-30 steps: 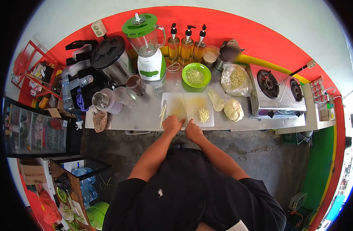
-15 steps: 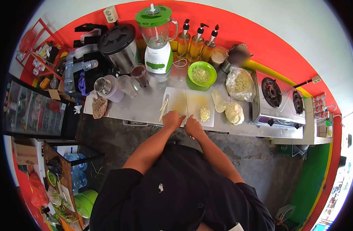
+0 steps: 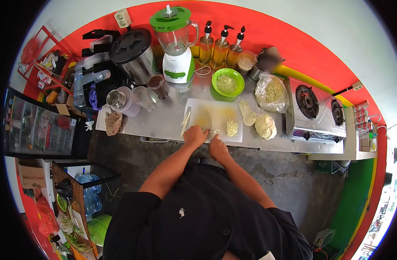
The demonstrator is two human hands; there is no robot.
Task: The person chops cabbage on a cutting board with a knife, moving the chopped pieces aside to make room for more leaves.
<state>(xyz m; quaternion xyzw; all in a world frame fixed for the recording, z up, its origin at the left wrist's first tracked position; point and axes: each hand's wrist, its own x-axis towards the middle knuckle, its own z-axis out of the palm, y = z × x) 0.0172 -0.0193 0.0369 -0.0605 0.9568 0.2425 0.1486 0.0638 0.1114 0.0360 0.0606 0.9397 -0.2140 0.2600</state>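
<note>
A white cutting board lies at the counter's front edge. My left hand is closed, fingers bent down on the board; what is under them is hidden. My right hand is closed at the board's front edge around what looks like a knife; its handle is hidden, and a thin straight line running away from the hand seems to be the blade. Small pale bits lie by its fingertips. To the right is a heap of chopped cabbage; pale strips lie along the left edge.
Right of the board sit a cabbage and loose leaves. Behind are a green bowl of shreds, a bag of shreds and a blender. A gas stove stands right; cups and a rough brown lump lie left.
My right hand has shifted slightly down and away from the left hand. Small pale bits now show on the board near its fingertips. The view has tilted a little.
</note>
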